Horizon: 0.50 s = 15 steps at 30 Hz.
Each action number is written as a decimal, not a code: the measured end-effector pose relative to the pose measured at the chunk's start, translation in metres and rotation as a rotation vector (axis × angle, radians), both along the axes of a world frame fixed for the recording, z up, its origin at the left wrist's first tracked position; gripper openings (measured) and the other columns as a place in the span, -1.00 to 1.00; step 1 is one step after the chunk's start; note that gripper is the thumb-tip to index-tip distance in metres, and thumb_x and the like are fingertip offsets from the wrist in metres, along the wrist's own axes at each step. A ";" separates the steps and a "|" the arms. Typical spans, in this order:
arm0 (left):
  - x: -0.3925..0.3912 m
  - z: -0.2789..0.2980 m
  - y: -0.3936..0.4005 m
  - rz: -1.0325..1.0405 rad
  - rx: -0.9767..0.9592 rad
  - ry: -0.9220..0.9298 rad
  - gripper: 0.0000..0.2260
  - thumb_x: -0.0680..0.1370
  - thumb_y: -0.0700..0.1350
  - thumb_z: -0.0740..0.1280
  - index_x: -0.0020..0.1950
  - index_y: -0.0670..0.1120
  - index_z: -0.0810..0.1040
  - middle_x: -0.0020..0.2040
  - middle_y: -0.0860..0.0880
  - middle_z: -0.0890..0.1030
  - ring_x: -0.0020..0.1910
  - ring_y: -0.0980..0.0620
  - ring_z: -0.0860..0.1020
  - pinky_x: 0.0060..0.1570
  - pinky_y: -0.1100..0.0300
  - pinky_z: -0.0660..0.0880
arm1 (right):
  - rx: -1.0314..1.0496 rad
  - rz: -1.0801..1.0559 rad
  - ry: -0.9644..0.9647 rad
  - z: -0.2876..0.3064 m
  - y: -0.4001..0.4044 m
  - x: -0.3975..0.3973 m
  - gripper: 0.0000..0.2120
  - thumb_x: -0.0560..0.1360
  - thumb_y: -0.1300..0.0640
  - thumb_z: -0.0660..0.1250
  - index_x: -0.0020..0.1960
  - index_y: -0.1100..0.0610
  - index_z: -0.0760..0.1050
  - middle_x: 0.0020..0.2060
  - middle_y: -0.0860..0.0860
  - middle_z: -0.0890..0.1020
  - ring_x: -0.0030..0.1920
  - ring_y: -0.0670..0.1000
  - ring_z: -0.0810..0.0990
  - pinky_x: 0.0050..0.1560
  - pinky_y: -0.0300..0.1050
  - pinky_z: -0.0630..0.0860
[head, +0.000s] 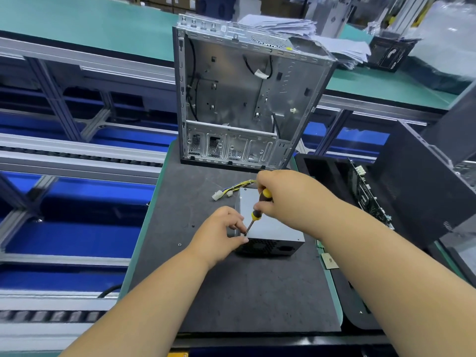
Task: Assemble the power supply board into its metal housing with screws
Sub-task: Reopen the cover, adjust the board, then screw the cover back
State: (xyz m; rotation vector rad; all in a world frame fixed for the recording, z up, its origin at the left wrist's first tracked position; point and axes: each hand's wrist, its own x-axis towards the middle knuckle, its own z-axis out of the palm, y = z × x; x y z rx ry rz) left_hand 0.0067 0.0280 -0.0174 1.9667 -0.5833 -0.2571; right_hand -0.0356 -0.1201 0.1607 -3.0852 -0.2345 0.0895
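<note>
The power supply housing (268, 228) lay on the counter (231, 292). The screwdriver (257, 210) was gripped by the right hand (283, 197); a screw was seemingly pinched by the left hand (221, 233) at the near corner. A tilted tip could have slipped, dropping the screw.

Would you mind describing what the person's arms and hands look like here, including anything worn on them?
Both forearms are bare up to the bottom edge of the picture, with no sleeves in view. The left hand and the right hand wear no gloves. No watch, wrist strap, ring or marking shows on either hand or wrist. The fingernails that show look short and plain.
</note>
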 end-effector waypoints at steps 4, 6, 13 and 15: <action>-0.001 -0.001 0.000 0.020 -0.006 0.025 -0.77 0.36 -0.13 0.58 -0.25 0.17 0.61 0.01 0.24 0.51 -0.05 0.20 0.51 0.05 0.26 0.47 | -0.211 -0.086 -0.016 -0.008 0.003 0.007 -0.61 0.59 -0.21 0.17 -0.25 0.04 0.26 -0.38 -0.07 0.37 -0.34 0.02 0.39 -0.44 -0.14 0.18; -0.003 -0.001 0.000 0.029 -0.016 0.028 -0.75 0.36 -0.14 0.58 -0.26 0.19 0.60 0.01 0.24 0.52 -0.06 0.19 0.51 0.03 0.31 0.45 | -0.274 -0.149 -0.095 -0.016 0.008 0.006 -0.52 0.61 -0.26 0.03 -0.33 0.03 0.27 -0.43 -0.06 0.38 -0.42 -0.02 0.35 -0.46 -0.19 0.17; 0.001 0.002 0.007 -0.045 0.008 -0.012 -0.79 0.38 -0.13 0.55 -0.13 0.16 0.63 0.08 0.24 0.53 -0.01 0.19 0.51 0.10 0.20 0.48 | 0.042 -0.115 -0.111 -0.022 0.008 -0.004 -0.82 0.51 -0.02 0.14 -0.02 0.06 0.42 -0.16 -0.06 0.50 -0.12 0.07 0.47 -0.29 -0.09 0.27; 0.003 0.003 0.013 -0.094 0.031 -0.003 -0.76 0.38 -0.14 0.54 -0.07 0.17 0.63 0.16 0.24 0.53 0.08 0.18 0.51 0.18 0.18 0.46 | 0.128 -0.052 -0.082 -0.020 0.006 -0.005 -0.81 0.53 0.06 0.19 0.12 0.06 0.43 -0.05 -0.04 0.54 -0.05 0.07 0.48 -0.20 -0.06 0.37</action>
